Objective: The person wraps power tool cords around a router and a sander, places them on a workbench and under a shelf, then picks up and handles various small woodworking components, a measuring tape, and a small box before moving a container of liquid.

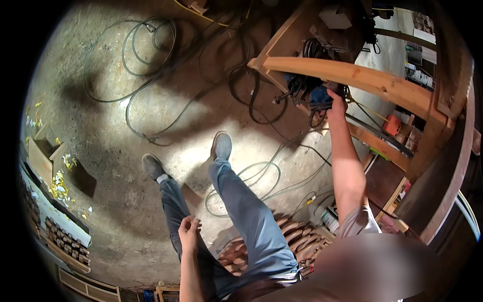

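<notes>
A blue power tool (318, 95) with black cables hanging off it sits just under a long pale wooden beam (362, 78), at the upper right of the view, on the edge of a wooden workbench frame (282, 43). The person's right hand (336, 100) is stretched far out to it, arm nearly straight, and touches the tool from the right; the fingers curl over its top, but whether they are clamped tight on it cannot be told from here.

The left hand (189, 227) hangs low beside the left thigh, fingers loosely curled in towards the palm, holding nothing.

The person stands on a bare concrete floor (115, 126), seen from above: grey trousers, grey shoes, the right shoe (221, 146) stepped forward toward the bench and the left shoe (152, 166) behind it. Long hoses and cables (151, 50) loop across the floor. A pile of curved reddish-brown wooden pieces (297, 239) lies near the right leg. At far left stand an open wooden box (43, 156) and scattered yellow scraps (60, 183).
</notes>
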